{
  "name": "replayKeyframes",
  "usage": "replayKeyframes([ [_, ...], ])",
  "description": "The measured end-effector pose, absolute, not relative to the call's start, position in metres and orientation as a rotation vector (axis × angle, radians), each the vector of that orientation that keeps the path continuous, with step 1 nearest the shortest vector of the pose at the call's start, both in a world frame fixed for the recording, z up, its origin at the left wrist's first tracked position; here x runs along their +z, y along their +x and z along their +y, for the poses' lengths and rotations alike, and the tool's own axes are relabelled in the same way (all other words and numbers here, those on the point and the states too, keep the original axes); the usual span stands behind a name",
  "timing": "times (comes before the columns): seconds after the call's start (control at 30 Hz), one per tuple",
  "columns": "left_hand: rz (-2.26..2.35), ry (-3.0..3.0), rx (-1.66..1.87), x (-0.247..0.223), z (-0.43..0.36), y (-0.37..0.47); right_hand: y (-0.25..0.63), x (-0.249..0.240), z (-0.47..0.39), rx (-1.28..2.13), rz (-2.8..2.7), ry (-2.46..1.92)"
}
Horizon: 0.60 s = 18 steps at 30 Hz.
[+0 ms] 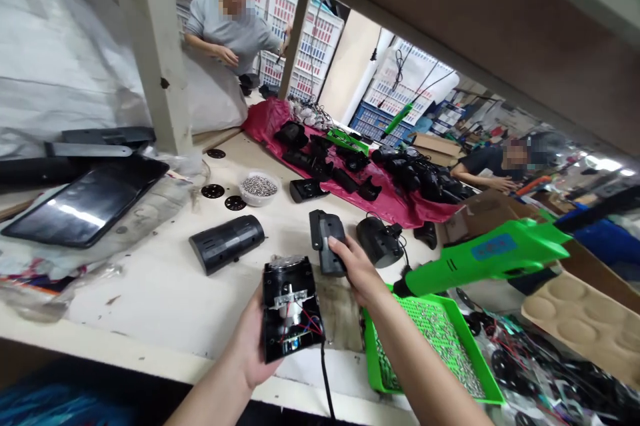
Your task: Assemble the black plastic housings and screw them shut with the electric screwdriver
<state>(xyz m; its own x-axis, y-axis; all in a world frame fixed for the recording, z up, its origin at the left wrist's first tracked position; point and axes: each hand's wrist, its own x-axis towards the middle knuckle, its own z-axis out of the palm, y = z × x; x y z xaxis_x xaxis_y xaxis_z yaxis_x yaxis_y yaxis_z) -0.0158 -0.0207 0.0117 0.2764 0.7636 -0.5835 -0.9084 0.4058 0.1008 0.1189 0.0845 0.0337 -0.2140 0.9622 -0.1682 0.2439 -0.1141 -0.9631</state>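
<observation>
My left hand (254,339) grips an opened black device housing (293,309) from its left side. Inside the housing show a motor-like white part, a metal bracket, red and blue wires and a small circuit board; a black cable hangs from its lower right. To the right, my right hand (356,263) is closed on a dark plastic cover piece (327,239), thumb on top, just above the bench. The two parts are apart. Left of them lies a black half-cylinder shell (227,243). Beyond my right hand sits a rounded black housing (379,239) with a cable.
A green electric screwdriver (480,256) hangs over a green tray of screws (373,363). A bowl of small metal parts (258,197) and black discs (213,191) stand further back. Black parts lie on red sheeting (400,203). A tablet (85,206) lies left. Two people work beyond.
</observation>
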Motion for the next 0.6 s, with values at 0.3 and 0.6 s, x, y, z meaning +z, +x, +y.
replayKeyframes([
  [0.3,0.782,-0.353,1.144,0.023,-0.018,-0.018,0.113,0.002,0.135,0.975,-1.721,-1.6],
  [0.6,0.639,-0.251,1.246,0.005,-0.015,-0.017,0.11,0.007,0.123,0.847,-1.864,-1.547],
])
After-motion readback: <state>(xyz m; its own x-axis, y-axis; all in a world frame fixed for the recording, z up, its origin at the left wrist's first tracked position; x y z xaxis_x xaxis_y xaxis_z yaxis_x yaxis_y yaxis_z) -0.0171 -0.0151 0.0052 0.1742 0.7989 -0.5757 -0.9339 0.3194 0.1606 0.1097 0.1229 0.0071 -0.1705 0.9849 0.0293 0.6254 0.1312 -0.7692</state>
